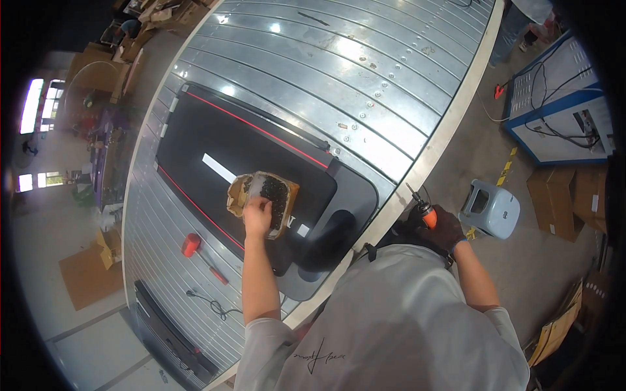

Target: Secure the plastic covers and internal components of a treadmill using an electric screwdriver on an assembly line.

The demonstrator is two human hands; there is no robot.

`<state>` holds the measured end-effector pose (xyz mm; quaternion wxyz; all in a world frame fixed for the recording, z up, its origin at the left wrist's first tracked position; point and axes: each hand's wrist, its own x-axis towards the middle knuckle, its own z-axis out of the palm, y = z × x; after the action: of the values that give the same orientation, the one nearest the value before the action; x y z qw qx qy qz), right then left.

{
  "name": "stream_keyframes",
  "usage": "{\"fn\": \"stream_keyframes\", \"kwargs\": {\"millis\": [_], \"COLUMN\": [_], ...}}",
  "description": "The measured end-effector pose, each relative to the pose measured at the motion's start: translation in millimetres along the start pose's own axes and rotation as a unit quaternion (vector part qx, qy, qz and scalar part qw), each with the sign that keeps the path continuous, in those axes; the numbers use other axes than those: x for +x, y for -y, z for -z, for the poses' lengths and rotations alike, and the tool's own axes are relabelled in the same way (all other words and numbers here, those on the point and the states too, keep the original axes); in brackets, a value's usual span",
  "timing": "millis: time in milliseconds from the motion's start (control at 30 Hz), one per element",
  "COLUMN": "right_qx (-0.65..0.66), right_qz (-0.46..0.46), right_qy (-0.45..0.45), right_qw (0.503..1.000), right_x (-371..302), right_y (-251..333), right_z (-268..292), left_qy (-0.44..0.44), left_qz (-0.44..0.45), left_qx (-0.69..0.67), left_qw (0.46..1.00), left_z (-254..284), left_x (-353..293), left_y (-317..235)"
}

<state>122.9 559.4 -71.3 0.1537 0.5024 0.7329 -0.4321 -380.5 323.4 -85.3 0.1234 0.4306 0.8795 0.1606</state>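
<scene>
My bare left hand (257, 216) is at the near side of a small open cardboard box (291, 202), its fingertips pinched together over the opening. Many small dark pieces (275, 190), too small to name surely, fill the box's right part beside some clear plastic. What the fingers hold, if anything, does not show. The box rests on a black, treadmill-like deck (244, 144) with red lines along both sides. Off the table's right edge, my gloved right hand (447, 229) grips an orange and black power screwdriver (427, 215), its bit pointing up and left.
The deck lies on a ribbed metal table (306, 58). A red-headed mallet (190, 245), a black cable (215, 303) and a long black part (171, 335) lie to the left. A grey-blue stool (502, 212), cartons (557, 199) and a blue-white cabinet (554, 98) stand at right.
</scene>
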Motion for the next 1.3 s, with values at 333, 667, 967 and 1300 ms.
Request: {"fn": "stream_keyframes", "kwargs": {"millis": [333, 667, 967, 1300], "right_qx": [-0.066, -0.155, -0.198, -0.258], "right_qz": [0.145, 0.33, 0.363, 0.398], "right_qy": [0.019, 0.161, 0.28, 0.357], "right_qw": [0.987, 0.917, 0.867, 0.805], "right_x": [40.9, 74.2, 156.7, 239.3], "right_y": [23.1, 132.3, 130.1, 142.1], "right_z": [28.2, 121.3, 190.1, 245.1], "left_qy": [-0.124, -0.036, -0.123, -0.21], "left_qz": [0.3, 0.296, 0.3, 0.336], "left_qx": [-0.658, -0.827, -0.871, -0.813], "left_qw": [0.679, 0.478, 0.368, 0.427], "left_z": [-8.7, -57.4, -96.0, -116.1], "left_x": [-9.7, -27.0, 9.1, 50.1], "left_y": [-74.1, -236.7, -321.6, -364.1]}}
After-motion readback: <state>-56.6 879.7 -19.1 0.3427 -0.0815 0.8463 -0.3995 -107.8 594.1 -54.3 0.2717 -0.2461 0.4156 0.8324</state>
